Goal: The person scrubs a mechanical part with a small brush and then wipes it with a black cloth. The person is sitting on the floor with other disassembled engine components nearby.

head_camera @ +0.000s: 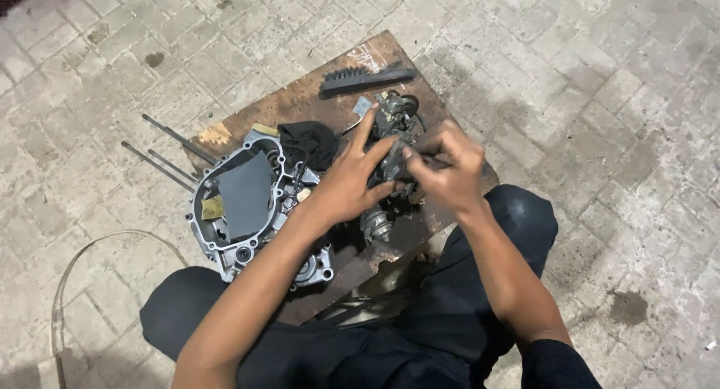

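Observation:
My left hand [346, 180] grips a small metal carburettor [392, 119] held above a brown wooden board [300, 100]. My right hand [448, 168] is closed around a thin tool whose tip presses against the carburettor's side. Both hands touch the part; its lower half is hidden behind my fingers. A grey metal engine case cover [240, 201] lies on the board just left of my left wrist, with a dark sheet and a small yellow pad inside it.
A black comb-like brush [365, 80] lies at the board's far edge. A black cloth [309, 143] sits beside the cover. Long thin metal rods [166, 156] stick out left over the paved brick floor. A curved hose [75, 265] lies at lower left. My knees flank the board.

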